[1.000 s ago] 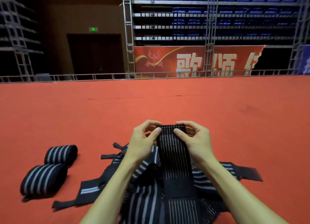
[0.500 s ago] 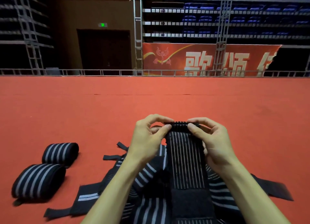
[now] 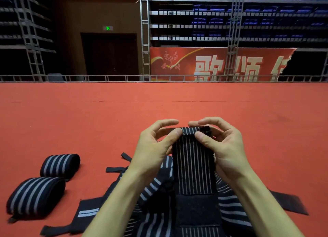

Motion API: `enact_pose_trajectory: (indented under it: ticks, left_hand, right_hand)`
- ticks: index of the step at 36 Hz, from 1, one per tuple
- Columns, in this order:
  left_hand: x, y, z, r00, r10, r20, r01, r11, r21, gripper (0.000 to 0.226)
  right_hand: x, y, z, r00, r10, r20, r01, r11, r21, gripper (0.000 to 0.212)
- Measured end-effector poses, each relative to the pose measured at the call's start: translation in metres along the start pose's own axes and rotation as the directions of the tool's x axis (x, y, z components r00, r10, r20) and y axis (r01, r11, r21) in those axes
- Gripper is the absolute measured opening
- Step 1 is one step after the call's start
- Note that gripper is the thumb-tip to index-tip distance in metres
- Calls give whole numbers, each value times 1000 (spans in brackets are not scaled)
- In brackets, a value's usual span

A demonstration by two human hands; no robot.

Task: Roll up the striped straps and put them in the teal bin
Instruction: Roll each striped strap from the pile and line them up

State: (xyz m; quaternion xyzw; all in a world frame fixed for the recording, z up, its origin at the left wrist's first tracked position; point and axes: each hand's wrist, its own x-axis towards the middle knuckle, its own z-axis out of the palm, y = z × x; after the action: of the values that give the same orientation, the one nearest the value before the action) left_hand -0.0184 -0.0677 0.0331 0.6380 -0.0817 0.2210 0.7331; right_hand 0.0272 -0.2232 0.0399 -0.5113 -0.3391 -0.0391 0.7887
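left hand: bare; slim fingers; skin creases plain at the finger joints.
left thumb: nail short and rounded, with a faint sheen.
right hand: bare; slim fingers; creases across the palm side below the thumb.
right thumb: nail trimmed short.
left forearm: bare from lower frame edge to wrist; lean, smooth outline.
right forearm: bare over all its visible length; lean.
sleeves: cannot tell; upper arms lie outside the frame.

Red banner at 1 o'clock bore pale characters "歌颂", a third cut off. Green sign at 11 o'clock was illegible.
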Motion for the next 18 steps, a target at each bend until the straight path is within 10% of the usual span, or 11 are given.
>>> enact_pose_trajectory:
  ticks: [18]
  left_hand:
    - [-3, 5, 1, 977, 207, -44, -190, 949, 253, 23]
  right_hand:
    - [0, 0, 2, 987, 120, -108, -131, 987, -95, 4]
